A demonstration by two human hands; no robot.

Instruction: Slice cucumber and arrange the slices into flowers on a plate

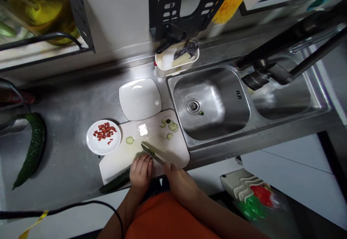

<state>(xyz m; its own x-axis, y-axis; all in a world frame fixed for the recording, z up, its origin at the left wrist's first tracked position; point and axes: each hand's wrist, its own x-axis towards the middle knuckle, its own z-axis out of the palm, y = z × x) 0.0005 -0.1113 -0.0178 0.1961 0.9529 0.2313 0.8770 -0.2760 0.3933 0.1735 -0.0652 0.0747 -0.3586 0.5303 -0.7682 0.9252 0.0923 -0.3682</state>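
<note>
My left hand point(141, 170) is closed round a dark green cucumber point(115, 182), which lies along the near edge of the white cutting board point(119, 163). In my right hand point(177, 179) is a kitchen knife point(151, 152), gripped by its handle. The blade is just beyond my left fingers, by the cucumber's cut end, with a bit of green on it. One thin cucumber slice point(130, 140) lies left on the board, and several more slices point(172, 126) are scattered at the right end.
Left of the board stands a small plate point(90, 139) of chopped red pieces; behind it, a white square plate point(139, 100). Another cucumber point(34, 148) lies far left. A metal sink point(217, 123) with a black faucet point(260, 76) is right, a sponge holder point(162, 71) behind.
</note>
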